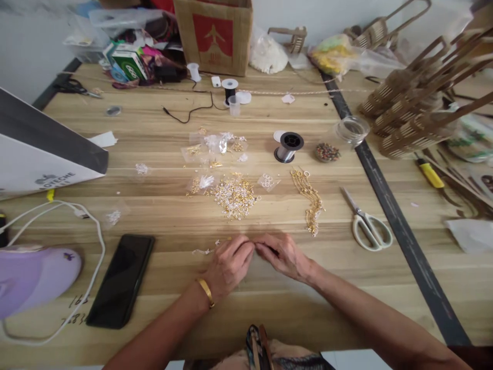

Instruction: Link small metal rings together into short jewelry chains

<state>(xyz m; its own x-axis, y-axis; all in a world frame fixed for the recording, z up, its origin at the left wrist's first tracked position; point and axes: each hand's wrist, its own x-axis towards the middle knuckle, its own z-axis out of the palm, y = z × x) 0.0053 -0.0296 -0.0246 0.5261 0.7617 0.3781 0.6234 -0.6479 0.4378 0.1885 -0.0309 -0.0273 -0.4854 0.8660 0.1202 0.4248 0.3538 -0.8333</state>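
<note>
My left hand [230, 264], with a gold bracelet at the wrist, and my right hand [283, 255] meet at the fingertips near the front of the wooden table. Fingers of both hands are pinched together; whatever lies between them is too small to make out. A short silver chain [203, 252] rests beside my left hand. Just beyond the hands is a pile of small gold and silver pieces [235, 196]. Several gold chains [313, 203] lie in a bundle to the right of the pile.
White-handled scissors [372, 232] lie at the right, a black phone [121, 280] at the left. A wire spool [288, 147], a dish of beads [327, 152] and small bags [215, 144] stand farther back. A cardboard box [214, 38] is at the rear.
</note>
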